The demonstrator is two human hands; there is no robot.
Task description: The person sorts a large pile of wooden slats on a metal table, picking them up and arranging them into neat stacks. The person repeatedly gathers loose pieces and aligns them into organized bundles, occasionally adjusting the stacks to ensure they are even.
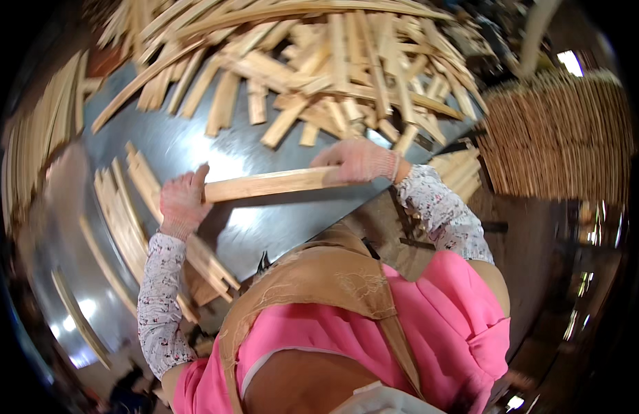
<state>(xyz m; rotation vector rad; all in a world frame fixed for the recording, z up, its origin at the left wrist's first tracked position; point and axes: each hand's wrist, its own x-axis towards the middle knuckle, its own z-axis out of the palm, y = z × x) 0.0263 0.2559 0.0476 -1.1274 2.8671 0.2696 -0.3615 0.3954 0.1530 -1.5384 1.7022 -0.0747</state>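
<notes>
A short, pale wood strip point(271, 184) is held level above the metal table point(154, 131), one end in each hand. My left hand point(183, 201), in a pinkish work glove, is closed round its left end with the thumb pointing up. At the other end my gloved right hand point(361, 161) grips the wood from above; its fingertips are partly hidden. Just beyond the strip lies a big loose heap of similar wood strips point(292, 76). Several longer strips point(119, 221) lie side by side near my left forearm.
Upright strips point(43, 138) are stacked at the far left. A tall, tight stack of thin brown slats point(557, 138) stands to the right. One separate strip point(81, 317) lies at the lower left. The table's near edge runs diagonally in front of my brown apron point(319, 279).
</notes>
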